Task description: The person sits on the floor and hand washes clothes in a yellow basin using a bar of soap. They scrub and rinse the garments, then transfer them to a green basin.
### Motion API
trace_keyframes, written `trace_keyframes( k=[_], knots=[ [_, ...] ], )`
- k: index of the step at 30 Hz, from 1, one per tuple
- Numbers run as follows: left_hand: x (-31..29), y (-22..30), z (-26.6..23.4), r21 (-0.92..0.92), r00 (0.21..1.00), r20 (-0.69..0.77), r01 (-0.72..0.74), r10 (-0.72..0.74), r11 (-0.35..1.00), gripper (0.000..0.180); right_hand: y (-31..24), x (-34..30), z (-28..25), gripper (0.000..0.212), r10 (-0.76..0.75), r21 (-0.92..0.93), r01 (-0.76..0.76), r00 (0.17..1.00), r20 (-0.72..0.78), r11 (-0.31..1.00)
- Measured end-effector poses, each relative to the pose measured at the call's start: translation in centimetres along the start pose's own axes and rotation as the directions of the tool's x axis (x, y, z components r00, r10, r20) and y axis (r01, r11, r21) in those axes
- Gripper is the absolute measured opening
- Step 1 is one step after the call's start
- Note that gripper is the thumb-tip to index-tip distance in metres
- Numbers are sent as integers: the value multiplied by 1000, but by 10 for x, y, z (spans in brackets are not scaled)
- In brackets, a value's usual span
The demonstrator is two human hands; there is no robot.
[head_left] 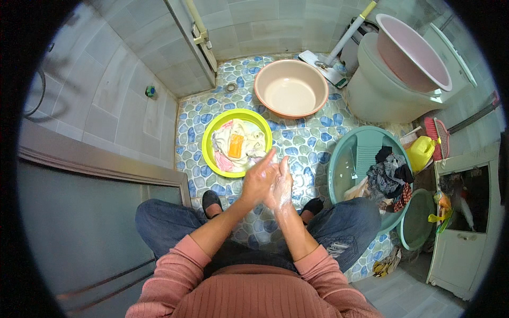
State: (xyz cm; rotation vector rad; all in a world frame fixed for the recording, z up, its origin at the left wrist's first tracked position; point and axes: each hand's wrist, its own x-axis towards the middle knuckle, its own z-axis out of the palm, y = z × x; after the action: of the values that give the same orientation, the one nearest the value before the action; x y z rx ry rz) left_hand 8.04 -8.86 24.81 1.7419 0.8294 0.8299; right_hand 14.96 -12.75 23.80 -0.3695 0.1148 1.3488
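Observation:
My left hand (259,180) lies against my right hand (281,190) in front of my knees, the two palms pressed together. White suds coat the right hand and wrist. The fingers I can see are stretched out, and no object shows between the hands; some left fingers are hidden. Just beyond them, a yellow-green basin (207,151) holds bunched white and pink cloth (254,139). An orange bar of soap (236,146) rests on top of that cloth.
A peach basin (291,112) stands farther back. To the right, a teal tub (339,153) holds a washboard (368,156) and dark patterned clothes (389,175). Beside it are a green basin (416,228), a yellow jug (421,152) and a white cabinet (456,259). A pink basin (416,55) sits at the back right.

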Motion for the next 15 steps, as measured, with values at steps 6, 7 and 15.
trace_keyframes(
  k=[6,7,15],
  knots=[
    [29,14,-14,-520,910,-116,285,-397,805,32,8,3,8,64,-41,53,47,993,-108,997],
    [27,15,-13,-376,946,-80,262,-313,889,32,5,5,1,63,-17,60,27,987,-161,998],
    [13,23,-1,-454,926,33,349,-376,820,30,12,20,-38,26,-14,80,25,991,-134,997]
  ],
)
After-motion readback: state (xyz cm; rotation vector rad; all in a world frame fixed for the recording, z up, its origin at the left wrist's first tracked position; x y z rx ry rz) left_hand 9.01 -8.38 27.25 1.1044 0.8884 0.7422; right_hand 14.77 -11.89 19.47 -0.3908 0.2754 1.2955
